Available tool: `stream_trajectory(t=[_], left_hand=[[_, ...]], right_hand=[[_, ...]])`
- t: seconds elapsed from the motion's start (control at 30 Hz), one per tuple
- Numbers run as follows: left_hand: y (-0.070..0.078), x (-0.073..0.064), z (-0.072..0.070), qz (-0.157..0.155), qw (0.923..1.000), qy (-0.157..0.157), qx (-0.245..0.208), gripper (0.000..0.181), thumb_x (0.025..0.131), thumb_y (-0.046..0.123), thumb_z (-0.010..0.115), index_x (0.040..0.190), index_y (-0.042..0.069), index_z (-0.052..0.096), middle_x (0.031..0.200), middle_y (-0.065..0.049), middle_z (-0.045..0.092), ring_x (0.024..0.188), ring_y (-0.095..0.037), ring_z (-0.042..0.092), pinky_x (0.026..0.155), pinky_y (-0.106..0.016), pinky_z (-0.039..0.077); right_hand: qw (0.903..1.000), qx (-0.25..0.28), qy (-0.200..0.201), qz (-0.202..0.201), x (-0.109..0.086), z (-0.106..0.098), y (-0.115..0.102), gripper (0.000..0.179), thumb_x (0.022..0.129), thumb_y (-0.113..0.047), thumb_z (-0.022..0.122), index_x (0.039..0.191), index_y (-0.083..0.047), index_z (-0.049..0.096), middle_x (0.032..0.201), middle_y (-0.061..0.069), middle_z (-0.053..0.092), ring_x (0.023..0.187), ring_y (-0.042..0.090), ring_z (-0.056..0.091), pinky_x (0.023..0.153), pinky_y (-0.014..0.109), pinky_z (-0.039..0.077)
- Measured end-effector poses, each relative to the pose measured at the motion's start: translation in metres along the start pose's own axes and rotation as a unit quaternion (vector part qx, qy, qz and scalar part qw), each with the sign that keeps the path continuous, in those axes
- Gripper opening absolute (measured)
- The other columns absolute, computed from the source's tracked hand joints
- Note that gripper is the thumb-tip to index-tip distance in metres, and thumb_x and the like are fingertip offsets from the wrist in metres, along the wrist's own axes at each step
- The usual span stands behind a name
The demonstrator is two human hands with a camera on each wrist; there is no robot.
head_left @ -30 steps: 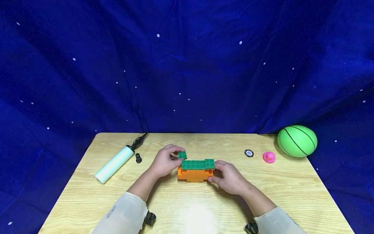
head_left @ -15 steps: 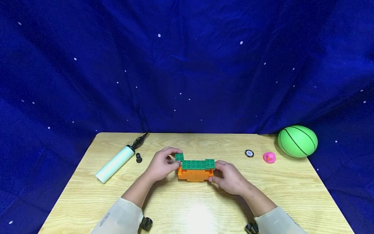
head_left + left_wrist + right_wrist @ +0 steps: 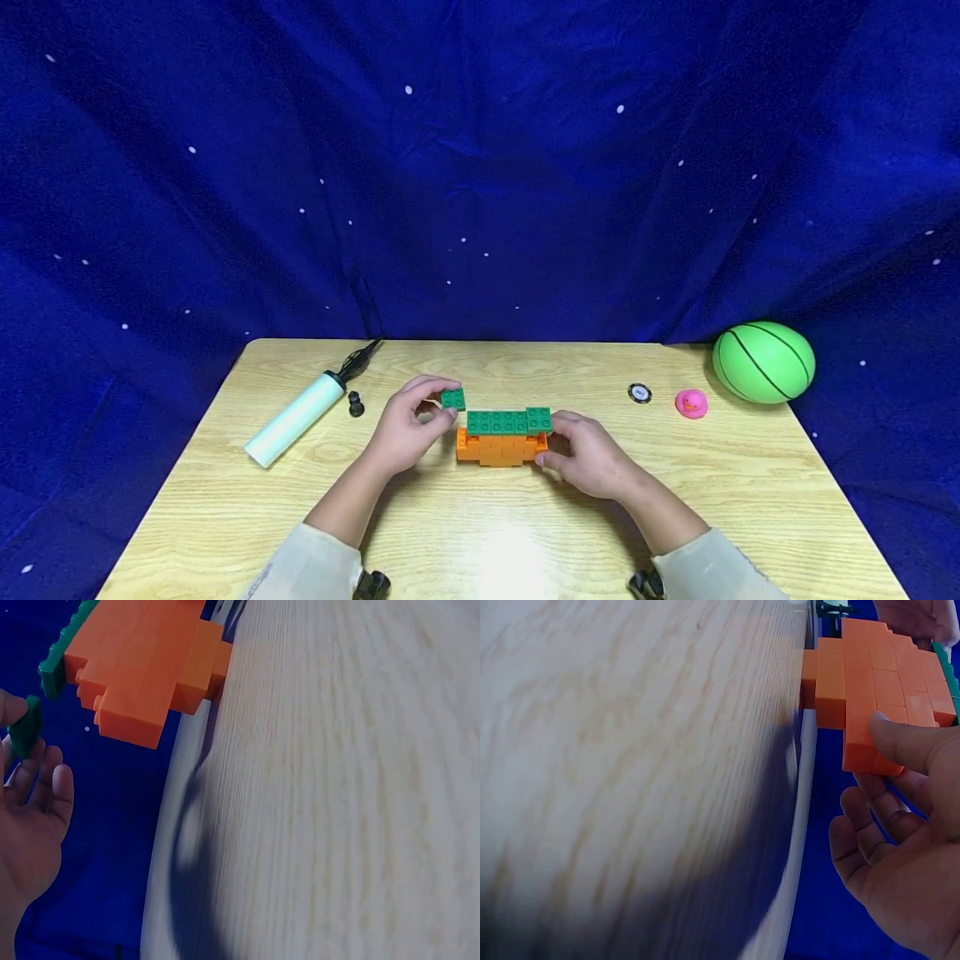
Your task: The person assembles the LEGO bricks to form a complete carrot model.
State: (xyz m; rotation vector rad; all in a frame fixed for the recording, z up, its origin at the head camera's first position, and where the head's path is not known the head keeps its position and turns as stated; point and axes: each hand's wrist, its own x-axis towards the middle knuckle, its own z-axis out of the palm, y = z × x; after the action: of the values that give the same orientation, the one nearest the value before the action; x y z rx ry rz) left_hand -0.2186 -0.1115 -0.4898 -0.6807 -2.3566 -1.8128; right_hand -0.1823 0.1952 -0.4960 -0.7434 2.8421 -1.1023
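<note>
A stepped build of orange toy bricks (image 3: 501, 450) stands mid-table, topped by a row of green bricks (image 3: 497, 422) with one green piece raised at its right end. My right hand (image 3: 592, 458) grips the build's right end, thumb on the near face, as the right wrist view also shows (image 3: 907, 817). Just left of the build, my left hand (image 3: 408, 425) pinches a small green brick (image 3: 453, 399) between thumb and fingers. In the left wrist view that green brick (image 3: 27, 727) is apart from the green row (image 3: 64, 649).
On the left of the wooden table (image 3: 480, 517) lie a pale hand pump (image 3: 296, 419) and a small black chess piece (image 3: 356, 406). At right are a poker chip (image 3: 640, 392), a pink rubber duck (image 3: 691, 404) and a green ball (image 3: 763, 362). A blue curtain (image 3: 480, 167) hangs behind.
My left hand has moved a little left with the small green brick, away from the build. The right hand and the build have stayed in place.
</note>
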Motion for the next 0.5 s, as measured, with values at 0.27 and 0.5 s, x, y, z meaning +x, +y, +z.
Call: stream_trajectory(t=[0.27, 0.5], left_hand=[[0.008, -0.009, 0.001, -0.032, 0.9989, -0.034, 0.006, 0.034, 0.095, 0.008, 0.073, 0.128, 0.017, 0.072, 0.129, 0.000, 0.068, 0.108, -0.020, 0.063, 0.099, -0.044, 0.052], [0.012, -0.012, 0.006, -0.005, 0.9986, -0.053, -0.003, 0.037, 0.093, 0.003, 0.074, 0.129, 0.014, 0.072, 0.129, 0.000, 0.069, 0.112, -0.020, 0.064, 0.100, -0.048, 0.053]], right_hand=[[1.0000, 0.002, -0.004, 0.008, 0.000, -0.001, 0.000, 0.016, 0.091, -0.016, 0.081, 0.100, -0.020, 0.068, 0.095, -0.003, 0.060, 0.077, 0.020, 0.050, 0.065, 0.029, 0.038], [1.0000, 0.000, 0.000, 0.001, 0.000, 0.001, 0.001, 0.017, 0.091, -0.015, 0.081, 0.100, -0.022, 0.068, 0.097, -0.008, 0.060, 0.079, 0.017, 0.051, 0.067, 0.029, 0.040]])
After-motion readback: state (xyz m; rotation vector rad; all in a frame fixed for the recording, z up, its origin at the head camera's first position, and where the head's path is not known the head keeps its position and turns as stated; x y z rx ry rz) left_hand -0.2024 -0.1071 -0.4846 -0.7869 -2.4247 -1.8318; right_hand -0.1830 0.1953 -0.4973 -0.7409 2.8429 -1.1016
